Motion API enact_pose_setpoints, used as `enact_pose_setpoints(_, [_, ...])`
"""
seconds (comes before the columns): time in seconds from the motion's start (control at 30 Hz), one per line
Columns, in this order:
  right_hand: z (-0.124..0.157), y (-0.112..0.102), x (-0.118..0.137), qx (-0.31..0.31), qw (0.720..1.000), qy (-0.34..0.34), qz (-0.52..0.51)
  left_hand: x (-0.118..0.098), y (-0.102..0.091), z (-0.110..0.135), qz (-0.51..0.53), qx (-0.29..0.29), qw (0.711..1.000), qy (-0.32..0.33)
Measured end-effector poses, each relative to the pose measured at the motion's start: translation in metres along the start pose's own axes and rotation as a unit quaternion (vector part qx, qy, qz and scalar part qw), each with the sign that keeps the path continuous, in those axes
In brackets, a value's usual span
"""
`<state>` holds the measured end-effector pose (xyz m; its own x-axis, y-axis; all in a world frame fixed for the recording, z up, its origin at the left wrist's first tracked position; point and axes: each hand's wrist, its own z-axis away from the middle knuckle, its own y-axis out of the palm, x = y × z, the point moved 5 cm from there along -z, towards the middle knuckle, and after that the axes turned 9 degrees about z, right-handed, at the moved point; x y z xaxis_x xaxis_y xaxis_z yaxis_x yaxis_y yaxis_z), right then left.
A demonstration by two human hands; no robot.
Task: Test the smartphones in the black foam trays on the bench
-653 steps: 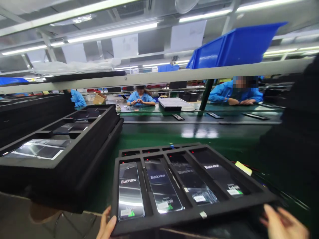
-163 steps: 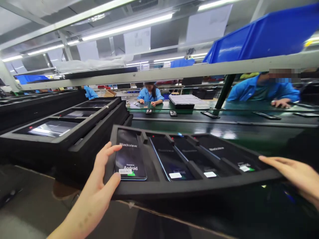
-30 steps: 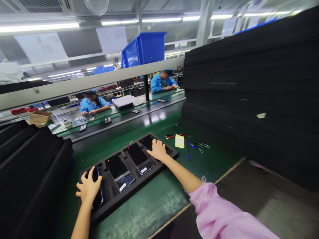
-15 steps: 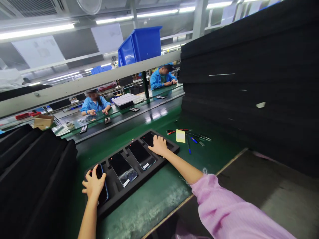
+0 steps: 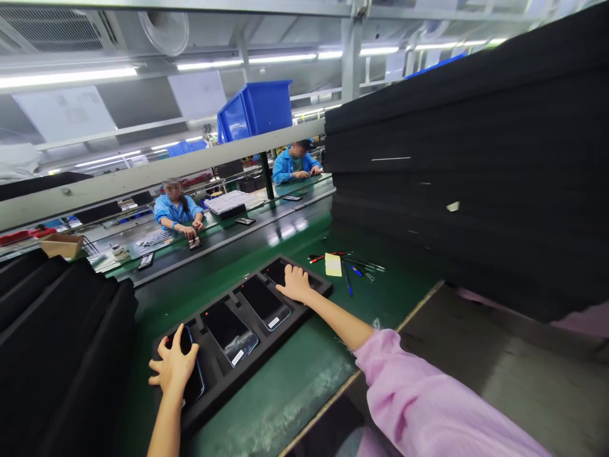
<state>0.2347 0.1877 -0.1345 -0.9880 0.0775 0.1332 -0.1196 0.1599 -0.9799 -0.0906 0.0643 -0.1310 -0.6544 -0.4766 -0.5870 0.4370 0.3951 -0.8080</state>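
Observation:
A black foam tray (image 5: 266, 346) lies slantwise on the green bench, with smartphones in its slots. At its left end my left hand (image 5: 175, 365) rests over a phone (image 5: 194, 382) with a blue edge, fingers spread wide. My right hand (image 5: 295, 284) lies over the phone (image 5: 275, 274) at the far right end, its fingers bent and slightly apart; the hand covers most of that phone. Between my hands sit two more dark-screened phones, one phone (image 5: 231, 333) nearer the left and another phone (image 5: 264, 301) nearer the right, each with a white label at its lower edge.
Stacked black foam trays rise on the left (image 5: 61, 343) and in a tall pile on the right (image 5: 451, 184). Pens and tweezers (image 5: 368, 263) lie beside a yellow note (image 5: 333, 264). Across the line, two people in blue work; a blue bin (image 5: 266, 108) stands on the rail.
The view has shifted, moving the scene slightly left and down. Both hands keep their places over the two end phones. Across the line, a co-worker's hand now reaches a small item.

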Motion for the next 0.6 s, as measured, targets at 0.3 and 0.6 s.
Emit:
enact_pose_setpoints(0.3, [0.0021,-0.0036,-0.0001,0.002,1.0,-0.005,0.006,-0.0022,-0.0027,0.0032,0.007,0.002,1.0,-0.01])
enact_pose_setpoints(0.6, [-0.0017,-0.0005,-0.0022,-0.007,1.0,-0.003,-0.007,0.0053,0.0046,-0.0054,-0.026,0.01,1.0,0.003])
